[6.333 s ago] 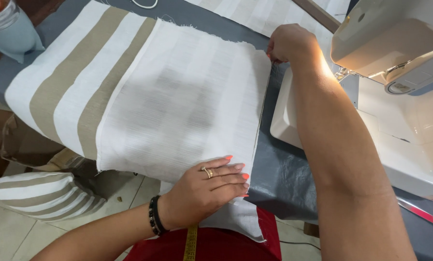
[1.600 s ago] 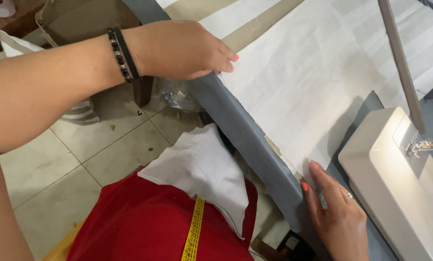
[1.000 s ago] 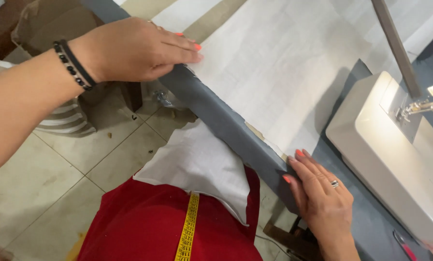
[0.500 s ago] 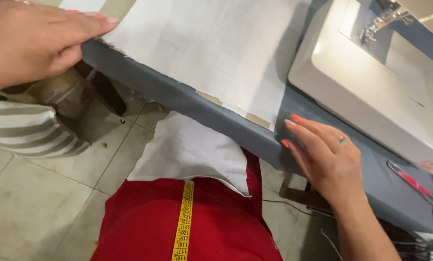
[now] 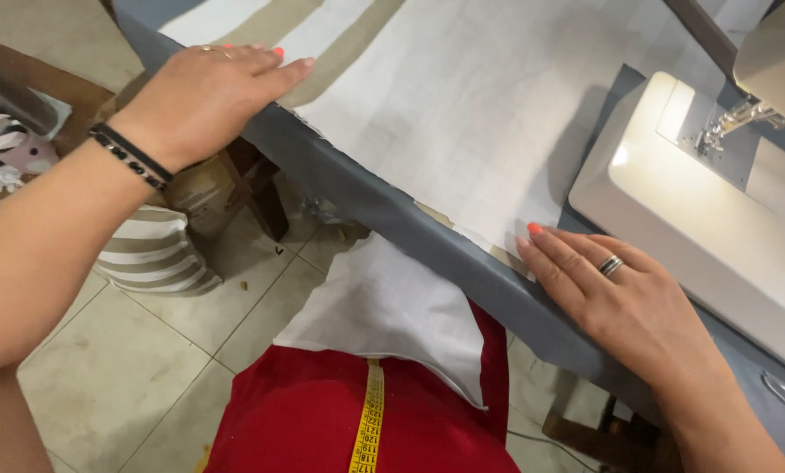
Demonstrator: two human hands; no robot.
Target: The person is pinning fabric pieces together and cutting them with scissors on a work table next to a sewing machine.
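Note:
A white fabric with beige stripes point(image 5: 463, 114) lies spread on a grey table point(image 5: 384, 210). My left hand point(image 5: 204, 92) rests flat on the fabric's striped edge near the table's rim, fingers together. My right hand point(image 5: 616, 293) lies flat by the fabric's near corner, fingertips touching its edge. A loose white piece of cloth point(image 5: 392, 307) hangs off the table onto my red lap point(image 5: 322, 420). A yellow measuring tape point(image 5: 371, 420) runs down my front.
A white sewing machine point(image 5: 717, 175) stands on the table to the right of the fabric. A striped cushion point(image 5: 152, 250) and a brown bag point(image 5: 200, 188) sit on the tiled floor point(image 5: 103, 368) under the table's left side.
My view has shifted. My right hand slid up along the table edge to the fabric's corner, and my left hand stays pressed on the striped part.

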